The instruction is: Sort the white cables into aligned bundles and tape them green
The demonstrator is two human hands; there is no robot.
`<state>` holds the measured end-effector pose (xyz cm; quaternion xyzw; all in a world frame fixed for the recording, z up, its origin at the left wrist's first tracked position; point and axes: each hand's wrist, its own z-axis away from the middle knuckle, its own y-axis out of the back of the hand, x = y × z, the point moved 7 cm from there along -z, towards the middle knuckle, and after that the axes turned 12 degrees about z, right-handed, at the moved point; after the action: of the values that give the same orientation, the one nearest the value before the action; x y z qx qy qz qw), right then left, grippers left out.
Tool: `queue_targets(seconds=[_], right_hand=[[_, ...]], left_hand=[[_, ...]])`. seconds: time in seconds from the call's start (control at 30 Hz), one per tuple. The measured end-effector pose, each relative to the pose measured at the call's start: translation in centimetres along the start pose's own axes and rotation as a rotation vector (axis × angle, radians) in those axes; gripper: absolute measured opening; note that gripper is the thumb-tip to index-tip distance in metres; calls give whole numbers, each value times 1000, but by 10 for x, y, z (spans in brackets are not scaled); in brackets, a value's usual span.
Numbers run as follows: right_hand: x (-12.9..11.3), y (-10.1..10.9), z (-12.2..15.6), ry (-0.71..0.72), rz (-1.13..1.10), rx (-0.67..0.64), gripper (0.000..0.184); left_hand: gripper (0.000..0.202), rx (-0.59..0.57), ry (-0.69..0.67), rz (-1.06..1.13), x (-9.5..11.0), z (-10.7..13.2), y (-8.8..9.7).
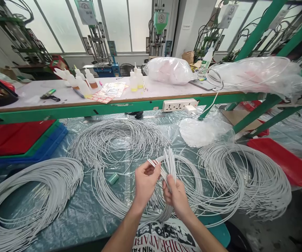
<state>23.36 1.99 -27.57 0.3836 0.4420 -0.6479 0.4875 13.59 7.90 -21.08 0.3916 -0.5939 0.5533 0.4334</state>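
Note:
My right hand (176,194) is closed around a bundle of light grey cables (170,161), whose ends stand up above my fingers. A few cable ends lean to the left out of that bundle, and my left hand (147,180) pinches them between thumb and fingers. Below my hands the held cables run down into a loose coil (109,201) on the plastic-covered table. Behind it sits a wide, tangled cable coil (119,133). Left of my left hand lies a small green roll (113,179).
More cable coils lie at the left (59,178) and right (266,182). A green-edged shelf (130,106) with a power strip (179,104) crosses behind, bearing squeeze bottles (136,78) and plastic bags (168,71). Red trays flank the table, one at the right (282,159).

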Motion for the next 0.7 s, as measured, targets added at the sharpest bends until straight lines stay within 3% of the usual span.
queue_targets(seconds=[0.27, 0.43, 0.7], right_hand=[[-3, 3, 1, -3, 34, 93, 62], [-2, 0, 3, -12, 27, 80, 61], [-10, -5, 5, 12, 40, 42, 60]], left_hand=[[24, -85, 59, 59, -1, -2, 1], [53, -82, 60, 86, 3, -4, 2], [42, -135, 8, -25, 13, -3, 3]])
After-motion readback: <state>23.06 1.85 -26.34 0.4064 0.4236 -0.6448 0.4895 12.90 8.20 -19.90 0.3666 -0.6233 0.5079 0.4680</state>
